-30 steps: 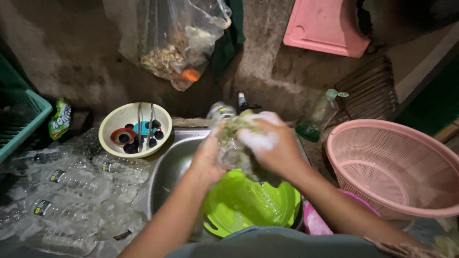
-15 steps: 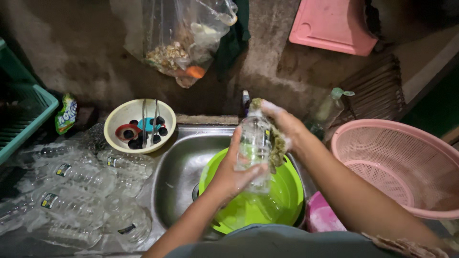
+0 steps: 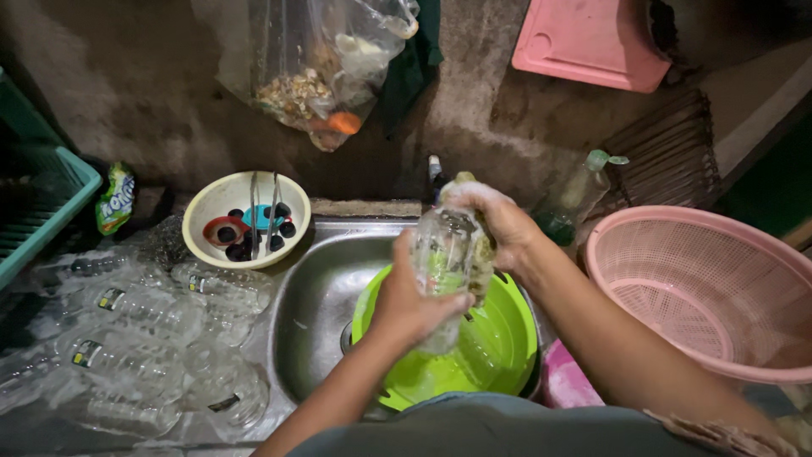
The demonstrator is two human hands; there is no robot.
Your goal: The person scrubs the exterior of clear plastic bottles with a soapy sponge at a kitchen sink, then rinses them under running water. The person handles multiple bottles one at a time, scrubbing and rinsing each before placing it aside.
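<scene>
Left hand grip clenched round clear plastic bottle, upright over green basin; right hand presses soapy sponge on it.

Steel sink w/ green basin; counter: clear bottles, cream bowl.

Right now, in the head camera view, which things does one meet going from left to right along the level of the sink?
Green crate → clear plastic bottles → cream bowl → left hand → bottle being scrubbed → right hand → pink basket.
</scene>
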